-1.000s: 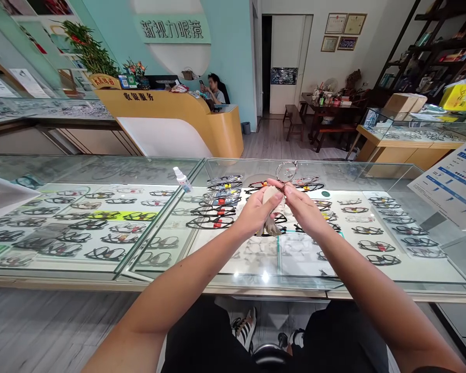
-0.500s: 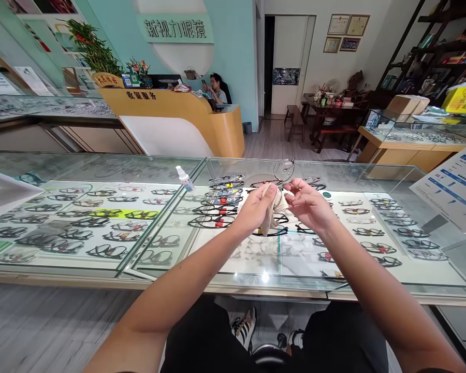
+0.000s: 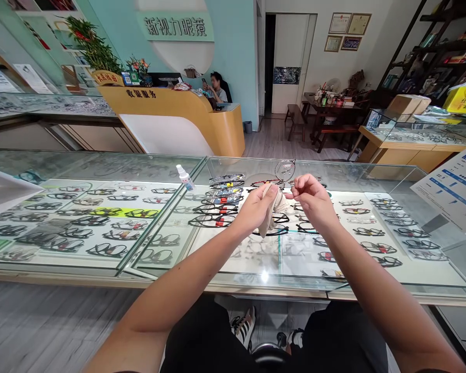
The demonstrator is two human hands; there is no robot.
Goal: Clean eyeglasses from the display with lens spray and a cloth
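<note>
Left hand [image 3: 261, 203]: pinching 1 cloth [image 3: 269, 218] | right hand [image 3: 314, 199]: grip unclear | held-up eyeglasses [image 3: 285, 170]: 1 | spray bottle [image 3: 185, 178]: 1

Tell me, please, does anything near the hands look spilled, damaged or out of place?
Nothing clearly stands out; no spill or breakage shows. The white bottle appears slanted, probably only from the wide view. The left hand holds a beige cloth with glasses; fine scratches would be too small to see.

Thin-rimmed specs [image 3: 285, 169] & beige cloth [image 3: 271, 220] in L hand [image 3: 259, 207].
Specs tipped on end: one round, clear lens upright above cloth, lower part mostly hidden. Cloth bunched, w/ loose end hanging.
</note>
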